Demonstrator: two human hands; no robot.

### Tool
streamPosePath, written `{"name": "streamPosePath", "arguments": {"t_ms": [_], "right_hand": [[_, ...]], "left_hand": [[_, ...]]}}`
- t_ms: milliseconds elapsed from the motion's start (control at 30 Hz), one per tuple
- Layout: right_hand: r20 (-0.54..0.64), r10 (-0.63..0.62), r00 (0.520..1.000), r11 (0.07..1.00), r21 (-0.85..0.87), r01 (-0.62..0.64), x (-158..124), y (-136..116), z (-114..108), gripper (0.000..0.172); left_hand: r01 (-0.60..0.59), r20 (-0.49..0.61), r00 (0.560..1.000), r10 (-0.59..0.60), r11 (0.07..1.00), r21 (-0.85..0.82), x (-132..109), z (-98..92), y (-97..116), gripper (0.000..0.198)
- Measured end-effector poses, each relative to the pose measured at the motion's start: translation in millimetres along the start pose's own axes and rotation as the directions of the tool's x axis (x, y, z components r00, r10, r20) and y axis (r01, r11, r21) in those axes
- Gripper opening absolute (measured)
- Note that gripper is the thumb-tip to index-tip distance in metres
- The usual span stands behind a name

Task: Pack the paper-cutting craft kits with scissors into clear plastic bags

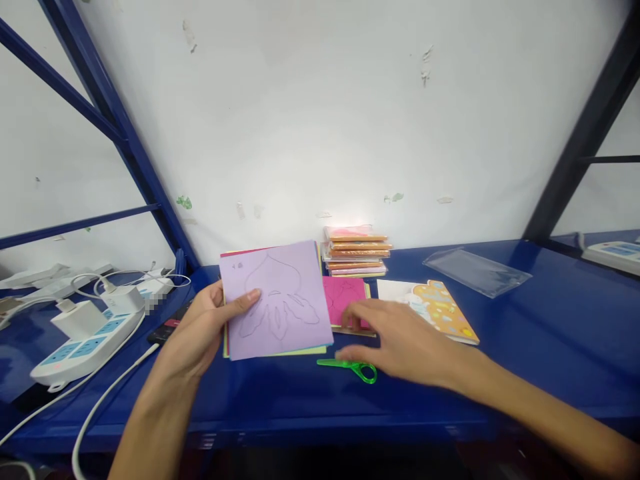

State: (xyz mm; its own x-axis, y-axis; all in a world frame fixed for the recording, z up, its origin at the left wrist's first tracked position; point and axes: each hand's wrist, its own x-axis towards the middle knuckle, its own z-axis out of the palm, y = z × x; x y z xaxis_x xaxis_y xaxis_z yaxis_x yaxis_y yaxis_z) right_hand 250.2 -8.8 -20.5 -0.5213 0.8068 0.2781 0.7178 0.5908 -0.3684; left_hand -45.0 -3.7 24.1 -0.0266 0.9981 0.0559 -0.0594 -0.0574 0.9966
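My left hand (pixel 213 317) is closed on a stack of colored paper sheets (pixel 295 280), its thumb pressed on the lilac top sheet. That sheet bears a line drawing of a squid-like shape; red, blue and yellow edges peek out behind it. To the right, my right hand (pixel 395 337) hovers over or touches a pink sheet (pixel 345 293) with drawn lines, on top of another small paper pile. Its thumb and curled fingers are apart, with nothing seen between them. Just below the right hand's thumb, green scissors (pixel 357 368) lie on the blue table (pixel 280 400).
Behind the papers stands a pile of wrapped packs (pixel 357 250) against the wall. An orange patterned booklet (pixel 443 310) and a clear plastic sleeve (pixel 477 270) lie to the right. On the left are a white power strip (pixel 90 343) with chargers and cables, and a dark phone-like object (pixel 167 328).
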Motion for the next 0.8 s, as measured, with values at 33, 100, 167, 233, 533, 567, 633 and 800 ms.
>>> {"name": "streamPosePath", "arguments": {"t_ms": [33,100,167,233,533,567,633,800], "right_hand": [[0.03,-0.062,0.998,0.998,-0.013,0.062,-9.2,-1.5,1.1,0.041],[0.078,-0.141,0.987,0.988,-0.05,0.145,-27.2,-2.4,4.4,0.031],[0.088,-0.145,0.986,0.984,-0.088,0.152,-41.7,-0.6,6.9,0.026],[0.07,-0.11,0.991,0.987,-0.113,0.118,-50.5,3.1,7.6,0.024],[-0.089,-0.031,0.996,0.951,-0.309,0.002,-36.3,19.2,17.8,0.019],[-0.099,-0.025,0.995,0.945,-0.327,-0.009,-34.1,20.1,19.5,0.019],[-0.111,-0.01,0.994,0.933,-0.359,-0.031,-31.3,20.9,21.8,0.02],[-0.111,0.032,0.993,0.921,-0.382,-0.072,-31.2,20.3,22.8,0.021]], "left_hand": [[0.031,-0.011,0.999,-0.032,0.999,-0.022,-3.4,-4.9,3.7,0.06],[0.115,-0.009,0.993,-0.116,0.992,-0.056,-11.2,-12.2,6.6,0.065],[0.217,0.024,0.976,-0.216,0.974,-0.067,-20.5,-15.5,2.6,0.067],[0.315,0.084,0.947,-0.31,0.948,-0.051,-30.6,-15.6,-6.4,0.067],[0.298,0.052,0.945,-0.322,0.918,0.261,-54.2,-2.3,-35.0,0.097],[0.271,0.027,0.956,-0.293,0.91,0.314,-55.0,-1.3,-35.7,0.099],[0.204,-0.012,0.975,-0.223,0.868,0.452,-57.0,-0.5,-36.8,0.101],[0.079,0.041,0.988,-0.151,0.706,0.703,-59.4,-5.8,-41.2,0.092]]}}
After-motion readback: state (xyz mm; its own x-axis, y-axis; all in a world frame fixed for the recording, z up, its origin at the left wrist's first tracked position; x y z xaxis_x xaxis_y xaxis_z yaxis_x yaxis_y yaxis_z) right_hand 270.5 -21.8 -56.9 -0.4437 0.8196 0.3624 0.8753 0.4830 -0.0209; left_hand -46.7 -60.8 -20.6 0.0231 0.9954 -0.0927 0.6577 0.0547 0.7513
